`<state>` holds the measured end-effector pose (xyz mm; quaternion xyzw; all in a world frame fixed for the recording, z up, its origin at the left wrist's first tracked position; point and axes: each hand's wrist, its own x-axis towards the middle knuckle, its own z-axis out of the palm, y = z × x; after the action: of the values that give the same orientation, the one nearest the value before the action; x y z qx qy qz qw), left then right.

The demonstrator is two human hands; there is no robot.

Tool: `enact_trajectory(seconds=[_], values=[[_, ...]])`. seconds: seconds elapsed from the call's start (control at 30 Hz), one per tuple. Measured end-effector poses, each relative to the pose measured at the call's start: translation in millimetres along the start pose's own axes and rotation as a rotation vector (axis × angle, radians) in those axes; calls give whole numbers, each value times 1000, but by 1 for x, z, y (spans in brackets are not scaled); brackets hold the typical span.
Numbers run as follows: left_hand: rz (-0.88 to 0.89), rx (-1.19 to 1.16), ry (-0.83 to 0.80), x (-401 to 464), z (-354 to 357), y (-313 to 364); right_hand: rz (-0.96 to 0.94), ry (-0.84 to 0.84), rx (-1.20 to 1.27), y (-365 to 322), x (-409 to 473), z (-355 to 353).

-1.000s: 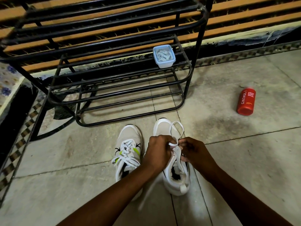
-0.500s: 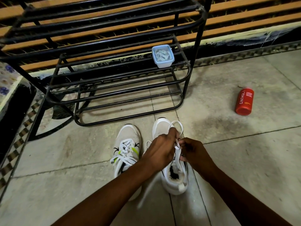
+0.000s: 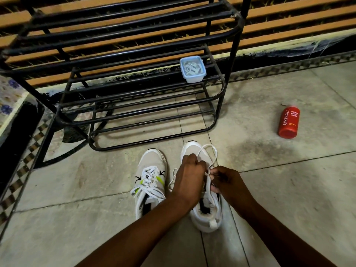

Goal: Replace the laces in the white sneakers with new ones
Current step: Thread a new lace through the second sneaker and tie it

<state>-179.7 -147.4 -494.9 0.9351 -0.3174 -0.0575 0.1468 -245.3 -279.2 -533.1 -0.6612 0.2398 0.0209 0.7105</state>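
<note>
Grey tiled floor (image 3: pixel 269 189), black metal shoe rack (image 3: pixel 134 105) against a slatted wall, a lidded plastic box (image 3: pixel 193 69) on its middle shelf and a red body-wash bottle (image 3: pixel 288 122) lying well off to the right. I saw both white sneakers side by side before the rack: the left sneaker (image 3: pixel 150 180) laced, the right sneaker (image 3: pixel 207 212) under both hands. My left hand (image 3: pixel 189 180) was curled around the white lace (image 3: pixel 209 151) over the eyelets, my right hand (image 3: pixel 225 182) pinched the same lace just beside it.

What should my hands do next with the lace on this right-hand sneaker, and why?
Probably draw the lace further out of the eyelets. Both the left hand and right hand pinch it over the right-hand sneaker, with a slack loop over the toe; the other sneaker is fully laced.
</note>
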Motion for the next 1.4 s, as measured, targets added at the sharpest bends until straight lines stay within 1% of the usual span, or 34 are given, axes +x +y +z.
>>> enact_trajectory(seconds=[0.2, 0.27, 0.37, 0.47, 0.57, 0.63, 0.7, 0.8, 0.83, 0.9, 0.97, 1.03, 1.1, 1.2, 1.4], values=[[-198, -389, 92, -5, -8, -4, 27, -29, 87, -5, -8, -4], [-256, -485, 133, -8, -7, -6, -11, -13, -10, -2, -9, -4], [-314, -584, 145, -7, -4, -11, -53, 93, -191, 5, -11, 1], [-349, -639, 123, -5, -3, -13, -33, 143, -172, 9, -9, 3], [-358, -643, 106, -5, -1, -13, -24, 103, -73, 6, -10, 2], [-324, -610, 114, -6, 0, -12, -7, 91, -37, 6, -11, 0], [-236, -543, 115, -7, -2, -10, -16, 78, -32, 6, -12, 0], [-69, -431, 71, -7, -4, -11, -46, 63, -24, 5, -13, 0], [-44, -404, 63, -7, -4, -12, -50, 63, -20, 5, -13, 0], [-60, -415, 98, -7, -2, -13, -54, 52, -3, 5, -14, 1], [-151, -511, 145, -7, -2, -12, -31, 32, 101, 3, -15, 1], [-241, -588, 156, -5, -1, -12, -15, 4, 195, 2, -15, 0], [-245, -581, 166, -5, 0, -10, -24, 13, 146, 2, -13, 0], [-218, -568, 198, -7, 1, -7, -22, 70, -11, 4, -7, 1], [-221, -628, 182, -15, 3, -10, -121, 91, -227, -4, -3, 2]])
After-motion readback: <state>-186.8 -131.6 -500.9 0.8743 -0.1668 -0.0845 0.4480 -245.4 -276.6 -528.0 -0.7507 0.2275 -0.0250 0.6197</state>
